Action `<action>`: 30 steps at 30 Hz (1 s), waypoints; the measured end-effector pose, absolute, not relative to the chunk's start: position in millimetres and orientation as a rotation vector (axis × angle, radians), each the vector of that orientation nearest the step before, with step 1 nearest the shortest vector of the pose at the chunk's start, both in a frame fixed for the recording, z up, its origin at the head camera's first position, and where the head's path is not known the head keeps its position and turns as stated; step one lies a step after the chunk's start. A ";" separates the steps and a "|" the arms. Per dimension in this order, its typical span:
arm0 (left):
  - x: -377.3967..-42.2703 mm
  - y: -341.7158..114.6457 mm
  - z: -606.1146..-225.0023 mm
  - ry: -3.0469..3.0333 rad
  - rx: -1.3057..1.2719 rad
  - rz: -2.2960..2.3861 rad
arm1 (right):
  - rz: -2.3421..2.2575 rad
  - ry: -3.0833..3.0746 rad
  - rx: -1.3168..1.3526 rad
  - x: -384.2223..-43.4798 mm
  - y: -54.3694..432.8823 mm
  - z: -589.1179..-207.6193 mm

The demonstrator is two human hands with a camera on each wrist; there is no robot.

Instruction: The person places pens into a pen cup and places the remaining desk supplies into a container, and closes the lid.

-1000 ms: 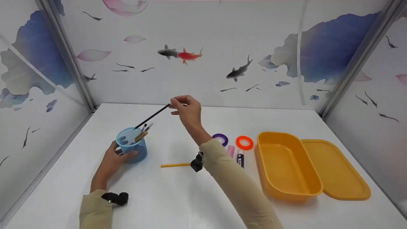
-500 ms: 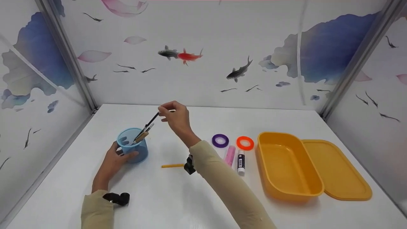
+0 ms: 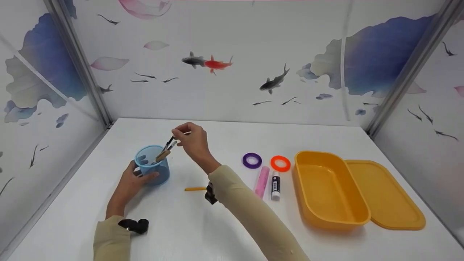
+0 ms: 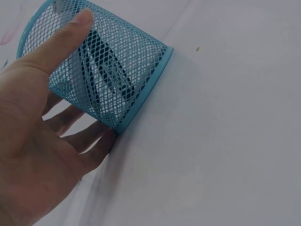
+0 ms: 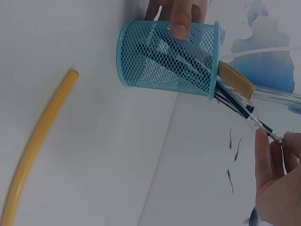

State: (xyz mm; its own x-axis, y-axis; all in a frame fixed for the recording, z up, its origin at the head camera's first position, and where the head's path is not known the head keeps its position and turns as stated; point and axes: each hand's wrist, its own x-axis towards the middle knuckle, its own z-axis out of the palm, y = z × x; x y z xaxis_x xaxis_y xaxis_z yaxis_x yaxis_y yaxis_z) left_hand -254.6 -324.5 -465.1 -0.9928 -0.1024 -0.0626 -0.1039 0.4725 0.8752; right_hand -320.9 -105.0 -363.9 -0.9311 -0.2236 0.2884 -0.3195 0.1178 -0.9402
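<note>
A light blue mesh pen holder (image 3: 159, 175) stands on the left part of the white table. My left hand (image 3: 131, 183) grips its side, the thumb on the near mesh and the fingers behind, as the left wrist view shows. My right hand (image 3: 194, 141) pinches a thin dark paintbrush (image 3: 170, 140) near its upper end, above the holder's rim. Its lower part is down inside the holder, seen through the mesh in the right wrist view. Other brushes (image 5: 237, 104) and a flat tan piece (image 5: 236, 80) stick out of the holder beside it.
A yellow stick (image 3: 195, 189) lies partly behind the right forearm. Further right are a purple ring (image 3: 252, 155), an orange ring (image 3: 280, 158), a pink tube (image 3: 261, 183) and a glue stick (image 3: 276, 185). A yellow box (image 3: 331, 221) stands by its lid (image 3: 391, 195).
My right hand has moved left and down, and the paintbrush has slid deeper into the pen holder. The left hand keeps its grip in the same place.
</note>
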 end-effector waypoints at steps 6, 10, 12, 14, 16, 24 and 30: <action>-255.5 -323.7 -466.0 2.701 -0.182 1.614 | 1.979 -2.341 0.538 -318.2 -105.9 -365.8; -255.3 -322.5 -464.8 2.692 -0.175 1.626 | 1.979 -2.375 0.531 -317.6 -101.9 -366.2; -255.0 -321.8 -464.0 2.688 -0.169 1.627 | 1.968 -2.382 0.537 -317.5 -98.3 -366.0; -254.6 -321.5 -463.8 2.684 -0.168 1.626 | 1.949 -2.390 0.551 -317.3 -93.5 -365.7; -254.5 -321.9 -464.4 2.683 -0.164 1.629 | 1.924 -2.403 0.579 -316.6 -87.1 -365.3; -253.6 -324.5 -467.1 2.687 -0.150 1.631 | 1.957 -2.452 0.688 -307.7 -53.7 -356.9; -252.8 -327.4 -466.5 2.688 -0.145 1.628 | 1.952 -2.470 0.785 -294.3 -29.5 -349.4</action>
State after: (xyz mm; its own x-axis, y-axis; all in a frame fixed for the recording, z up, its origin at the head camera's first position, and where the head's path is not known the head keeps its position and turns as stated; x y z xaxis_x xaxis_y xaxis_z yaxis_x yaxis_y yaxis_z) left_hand -252.8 -327.4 -466.5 -0.9958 -0.0807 -0.0441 -0.0764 0.4599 0.8846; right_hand -294.3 -29.5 -349.4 -0.8779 -0.4292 0.2121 -0.3056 0.1612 -0.9384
